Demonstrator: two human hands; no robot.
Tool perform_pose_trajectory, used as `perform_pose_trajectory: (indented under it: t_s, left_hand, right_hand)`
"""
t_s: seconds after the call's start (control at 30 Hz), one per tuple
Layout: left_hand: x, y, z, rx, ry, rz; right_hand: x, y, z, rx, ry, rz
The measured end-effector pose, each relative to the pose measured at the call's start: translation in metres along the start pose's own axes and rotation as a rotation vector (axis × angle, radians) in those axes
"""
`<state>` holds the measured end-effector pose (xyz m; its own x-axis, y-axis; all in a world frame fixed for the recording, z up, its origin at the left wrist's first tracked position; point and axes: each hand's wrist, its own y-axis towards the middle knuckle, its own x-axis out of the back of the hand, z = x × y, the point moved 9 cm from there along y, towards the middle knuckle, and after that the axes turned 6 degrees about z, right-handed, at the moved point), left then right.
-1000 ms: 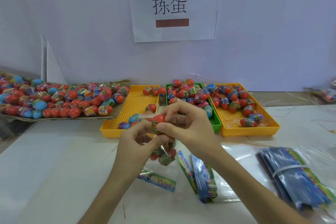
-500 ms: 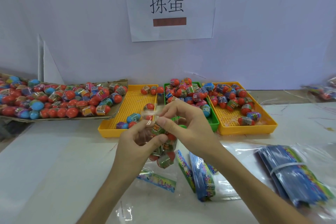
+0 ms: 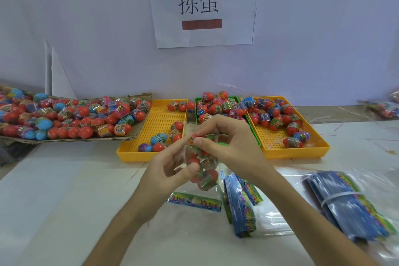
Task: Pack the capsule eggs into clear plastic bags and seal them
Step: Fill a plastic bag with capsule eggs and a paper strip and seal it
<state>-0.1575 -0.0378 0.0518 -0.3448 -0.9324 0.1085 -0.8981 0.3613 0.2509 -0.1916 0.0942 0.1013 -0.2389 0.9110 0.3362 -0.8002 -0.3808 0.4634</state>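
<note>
A clear plastic bag (image 3: 204,170) with several red capsule eggs inside hangs between my hands above the white table. My left hand (image 3: 170,168) holds the bag's left side, thumb against the eggs. My right hand (image 3: 228,147) pinches a red-topped capsule egg (image 3: 192,140) at the bag's mouth. Loose eggs lie in a left yellow tray (image 3: 155,123), a green tray (image 3: 218,106), a right yellow tray (image 3: 278,123) and on a cardboard sheet (image 3: 64,119) at far left.
A printed header strip (image 3: 194,200) lies on the table below the bag. Stacks of blue printed bag headers sit at centre (image 3: 239,201) and right (image 3: 347,205), the right one banded. A paper sign (image 3: 200,4) hangs on the back wall.
The egg pinched by my right hand has dropped lower into the bag's mouth. Both hands have stayed in roughly the same place above the table.
</note>
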Motion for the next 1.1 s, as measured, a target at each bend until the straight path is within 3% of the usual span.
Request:
perform_pose_trajectory:
  t_s: [0.3,0.5,0.67,0.83,0.97,1.1]
  left_hand:
    - [0.023,0.001,0.016,0.053,-0.065,-0.2]
    - [0.032,0.001,0.012,0.022,-0.248,-0.278]
    - [0.027,0.002,0.008,0.014,-0.083,-0.246]
    - [0.027,-0.001,0.005,-0.016,-0.006,-0.281]
    - [0.028,-0.001,0.004,-0.012,0.078,-0.298]
    - [0.032,-0.001,0.003,-0.01,0.108,-0.322]
  right_hand:
    - [-0.011,0.001,-0.001,-0.006,-0.109,0.128]
    - [-0.019,-0.003,-0.042,-0.316,-0.028,0.239]
    - [-0.021,-0.001,-0.035,-0.244,0.143,0.123]
    - [-0.026,-0.003,-0.038,-0.279,0.236,0.14]
    - [-0.028,-0.002,-0.029,-0.204,0.096,0.119]
    - [-0.02,-0.001,-0.024,-0.18,0.148,0.057]
